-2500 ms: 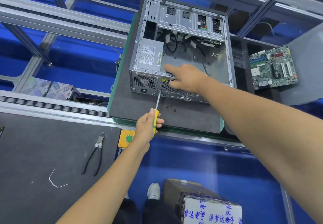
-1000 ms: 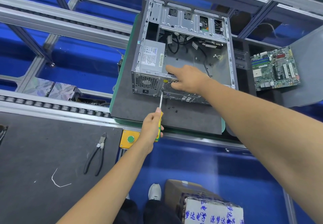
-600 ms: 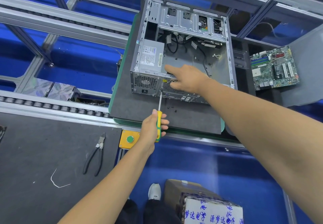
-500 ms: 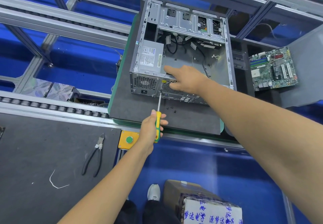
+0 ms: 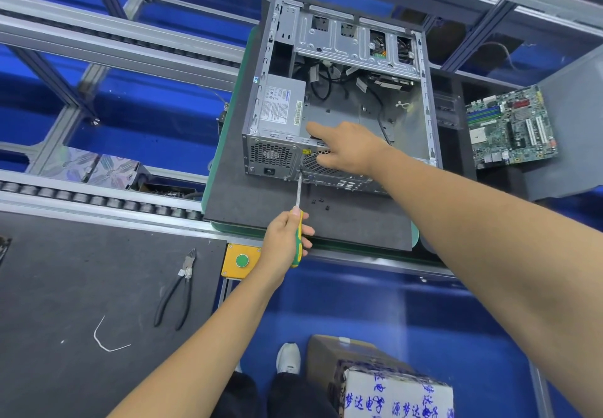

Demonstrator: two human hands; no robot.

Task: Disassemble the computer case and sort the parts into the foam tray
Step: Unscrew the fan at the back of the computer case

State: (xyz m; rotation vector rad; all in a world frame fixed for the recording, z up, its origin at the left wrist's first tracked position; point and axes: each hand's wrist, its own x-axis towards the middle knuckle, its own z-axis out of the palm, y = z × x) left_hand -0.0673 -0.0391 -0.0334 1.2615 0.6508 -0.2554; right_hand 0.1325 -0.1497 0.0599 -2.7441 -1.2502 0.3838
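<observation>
An open grey computer case [image 5: 421, 91] lies on a dark foam pad [image 5: 261, 202] with its rear panel toward me. A silver power supply [image 5: 282, 107] sits in its near left corner. My left hand [image 5: 287, 241] grips a yellow-green screwdriver [image 5: 298, 215], whose tip meets the rear panel beside the power supply. My right hand [image 5: 346, 146] grips the case's rear top edge, index finger stretched toward the power supply. A removed green motherboard [image 5: 510, 127] lies in the dark foam tray [image 5: 456, 156] at right. Several small black screws [image 5: 321, 204] lie on the pad.
Black-handled pliers [image 5: 177, 290] and a white wire scrap [image 5: 104, 339] lie on the dark mat at left. A yellow box with a green button [image 5: 241, 260] sits on the conveyor rail. A cardboard box [image 5: 385, 385] stands by my feet.
My left hand shifted its fingers on the screwdriver handle while the tip stayed at the rear panel. My right hand has kept its hold on the case.
</observation>
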